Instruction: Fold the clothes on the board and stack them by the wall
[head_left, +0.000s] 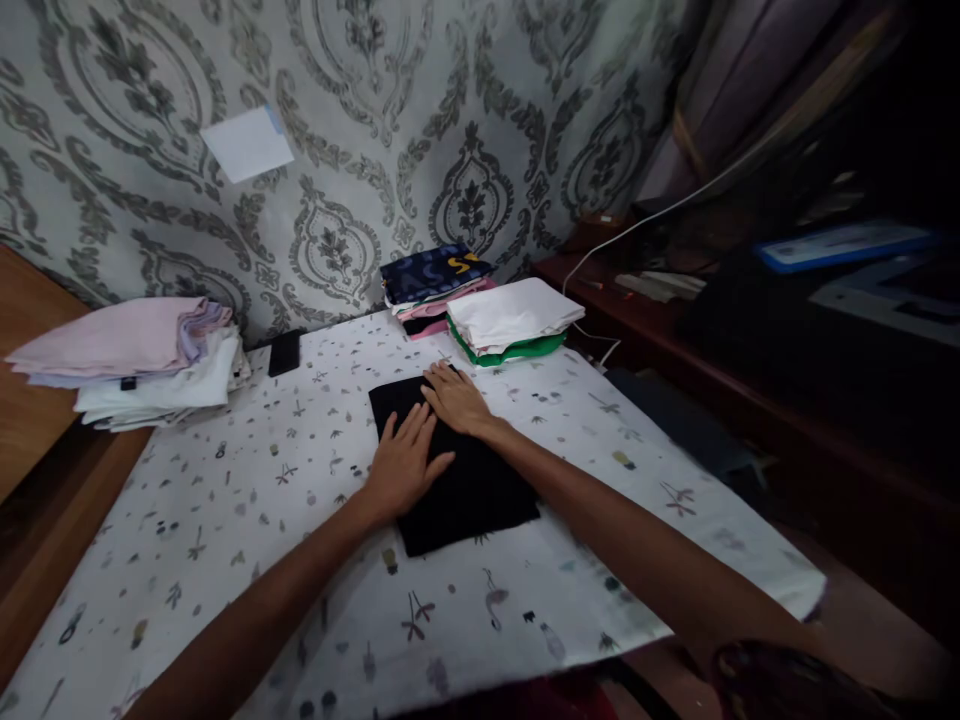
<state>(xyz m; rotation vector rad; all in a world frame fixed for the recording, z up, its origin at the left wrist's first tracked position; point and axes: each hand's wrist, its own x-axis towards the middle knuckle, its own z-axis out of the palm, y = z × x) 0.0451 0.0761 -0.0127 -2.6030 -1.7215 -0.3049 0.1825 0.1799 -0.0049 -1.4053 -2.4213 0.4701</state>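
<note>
A black folded cloth (pixel 469 485), probably a garment, lies flat on the white printed sheet (pixel 285 520) that covers the table. My left hand (pixel 405 462) rests palm down on its left side, fingers apart. Near the cloth's far edge, my right hand (pixel 456 400) lies flat with outstretched fingers. Neither hand grips anything. Behind the right hand sits a folded stack with a white cloth (pixel 517 312) over a green one (pixel 517 350).
A pile with a dark blue patterned cloth (pixel 431 275) stands against the wall. At the left are stacked pink cloth (pixel 112 340) and white cloth (pixel 161 380), beside a black phone-like object (pixel 285 353). A white cable (pixel 667 212) runs along the dark furniture at right.
</note>
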